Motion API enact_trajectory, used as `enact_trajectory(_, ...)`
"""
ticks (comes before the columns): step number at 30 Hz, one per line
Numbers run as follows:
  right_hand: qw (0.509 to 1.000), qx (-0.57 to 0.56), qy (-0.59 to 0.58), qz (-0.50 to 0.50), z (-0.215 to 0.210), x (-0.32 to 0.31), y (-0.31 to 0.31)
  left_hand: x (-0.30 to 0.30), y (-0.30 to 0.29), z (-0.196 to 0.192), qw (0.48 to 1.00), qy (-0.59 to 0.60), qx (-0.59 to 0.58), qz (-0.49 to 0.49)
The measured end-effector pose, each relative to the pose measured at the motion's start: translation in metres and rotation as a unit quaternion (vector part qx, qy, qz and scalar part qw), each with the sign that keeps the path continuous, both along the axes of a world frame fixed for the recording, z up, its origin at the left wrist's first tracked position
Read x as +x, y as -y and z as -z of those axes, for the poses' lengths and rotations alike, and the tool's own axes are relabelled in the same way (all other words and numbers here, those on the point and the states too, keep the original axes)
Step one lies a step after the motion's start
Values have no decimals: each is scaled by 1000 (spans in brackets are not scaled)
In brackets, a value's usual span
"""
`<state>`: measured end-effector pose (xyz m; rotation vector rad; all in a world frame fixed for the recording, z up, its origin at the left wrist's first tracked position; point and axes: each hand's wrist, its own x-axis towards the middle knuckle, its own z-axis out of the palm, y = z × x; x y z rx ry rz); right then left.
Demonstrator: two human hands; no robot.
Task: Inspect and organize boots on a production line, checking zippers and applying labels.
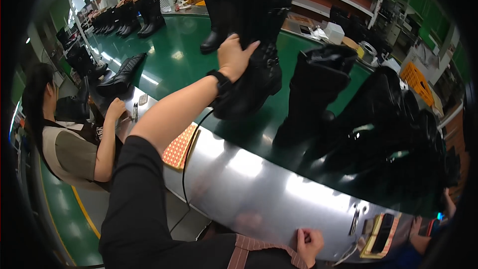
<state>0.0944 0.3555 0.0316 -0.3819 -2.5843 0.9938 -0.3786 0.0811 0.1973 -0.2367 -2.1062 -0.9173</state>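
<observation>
My left arm reaches far out over the green table, a black watch (pixel 221 82) on its wrist. My left hand (pixel 235 57) is closed on a tall black boot (pixel 256 82) with a buckled strap at the ankle; part of the grip is hidden. The boot stands upright, toe pointing toward me. Close to my body, at the front edge of the metal worktop (pixel 239 164), my right hand (pixel 308 244) rests with curled fingers, and nothing shows in it. Another black boot (pixel 316 87) stands to the right of the held one.
Several dark boots (pixel 383 119) crowd the right side; more line the far left. A thin black cable (pixel 184 174) crosses the metal edge. A patterned pad (pixel 179 147), snips (pixel 354 219) and a phone-like dark object (pixel 382 233) lie there. A co-worker (pixel 74 149) sits at left.
</observation>
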Motion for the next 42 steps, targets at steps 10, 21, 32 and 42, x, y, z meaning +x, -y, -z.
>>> enact_trajectory(10, 995, 57, 10, -76, 8, 6, -6, -218, -73, 136, 931, 343, -81, -99)
enact_trajectory(21, 942, -131, 296, -87, 23, 33, -49, -238, -20, 166, 969, 241, -48, 15)
enact_trajectory(32, 973, 30, 227, 6, 34, 52, -35, -268, 186, 156, 908, 303, -34, -288)
enact_trajectory(42, 974, 106, 195, -36, -27, -28, 18, -323, 217, 195, 904, 340, -118, -231)
